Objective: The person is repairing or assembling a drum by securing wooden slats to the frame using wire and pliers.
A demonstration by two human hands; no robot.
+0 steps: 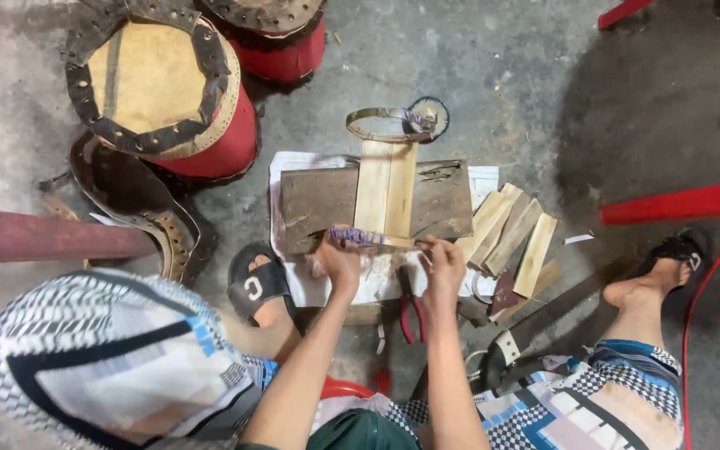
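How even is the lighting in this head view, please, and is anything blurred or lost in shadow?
Head view: soft light with no glare; a broad shadow darkens the concrete floor at upper right. The wooden slats and red drum are sharp; the left hand and right hand look slightly soft. Edges curve a little.

Both forearms extended forward and down, roughly parallel, bare. Left hand (339, 265): fingers curled into a closed grip, knuckles up, wrist straight. Right hand (443, 265): fingers pinched together at the tips, wrist slightly flexed. Hands level, near each other, not touching.
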